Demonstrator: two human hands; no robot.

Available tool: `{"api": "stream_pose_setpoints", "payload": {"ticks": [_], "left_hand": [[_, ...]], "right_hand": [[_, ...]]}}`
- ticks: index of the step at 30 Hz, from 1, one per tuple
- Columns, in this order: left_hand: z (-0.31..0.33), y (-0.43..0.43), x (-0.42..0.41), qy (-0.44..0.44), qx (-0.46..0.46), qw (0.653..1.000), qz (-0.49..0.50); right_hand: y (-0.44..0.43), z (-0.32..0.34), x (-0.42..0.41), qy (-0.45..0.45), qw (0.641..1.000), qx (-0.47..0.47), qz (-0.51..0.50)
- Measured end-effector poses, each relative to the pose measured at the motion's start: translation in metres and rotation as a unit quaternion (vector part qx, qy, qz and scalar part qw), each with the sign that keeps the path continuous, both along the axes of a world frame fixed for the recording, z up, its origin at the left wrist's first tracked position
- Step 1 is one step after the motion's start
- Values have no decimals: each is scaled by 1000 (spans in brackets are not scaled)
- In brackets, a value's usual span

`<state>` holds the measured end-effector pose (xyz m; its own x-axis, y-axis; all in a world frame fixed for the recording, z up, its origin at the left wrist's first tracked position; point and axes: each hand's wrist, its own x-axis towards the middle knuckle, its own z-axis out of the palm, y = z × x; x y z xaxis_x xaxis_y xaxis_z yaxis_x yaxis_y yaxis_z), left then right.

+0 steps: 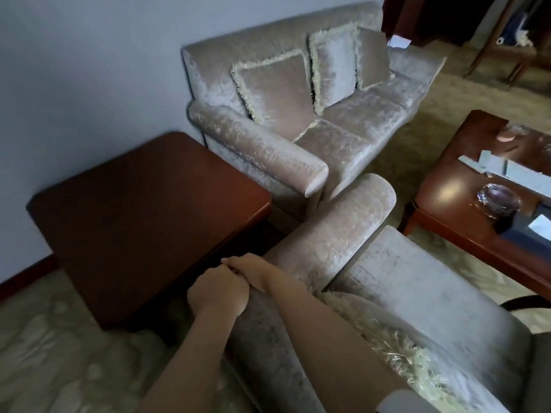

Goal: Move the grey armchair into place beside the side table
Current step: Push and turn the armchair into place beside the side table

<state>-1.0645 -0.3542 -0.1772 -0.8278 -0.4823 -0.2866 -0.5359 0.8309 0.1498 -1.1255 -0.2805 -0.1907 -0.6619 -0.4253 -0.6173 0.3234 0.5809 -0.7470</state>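
Observation:
The grey velvet armchair (411, 281) fills the lower right of the head view, its left armrest running up toward the sofa. A dark red-brown wooden side table (143, 210) stands in the wall corner just left of it, with a narrow gap between them. My left hand (219, 293) is clenched on the near outer corner of the armrest. My right hand (249, 271) reaches across and grips the same spot, fingers touching the left hand. A fringed cushion (402, 353) lies on the chair seat under my right forearm.
A matching grey sofa (298, 120) with three fringed cushions stands against the wall behind the side table, its armrest almost touching the armchair's front. A glossy wooden coffee table (447, 204) with papers and a glass dish stands at right. Patterned carpet covers the floor.

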Motion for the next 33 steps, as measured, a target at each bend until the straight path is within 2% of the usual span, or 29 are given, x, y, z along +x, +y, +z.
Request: {"api": "stream_pose_setpoints", "payload": {"ticks": [8,12,15,20,22,25,28,30,33], "left_hand": [[10,-7,42,39,21,997,-67],[11,-23,80,43,24,997,-63],[6,-51,101,31,17,998,-61],[6,-66,89,58,46,997,-31],[4,-65,89,87,46,995,-24],[3,-68,94,107,72,991,-31],[7,-70,94,73,61,993,-67],[15,-71,92,6,14,989,-145],[41,-65,85,-93,-158,953,-242]], "right_hand": [[-6,10,44,108,991,72,38],[-17,19,78,206,959,112,157],[-42,16,106,210,950,139,186],[-55,21,104,199,969,128,66],[-53,20,108,237,963,124,30],[-55,25,119,273,946,135,-111],[-52,35,128,289,933,191,-93],[-44,41,143,294,927,215,-87],[-18,45,183,365,900,216,-104]]}}
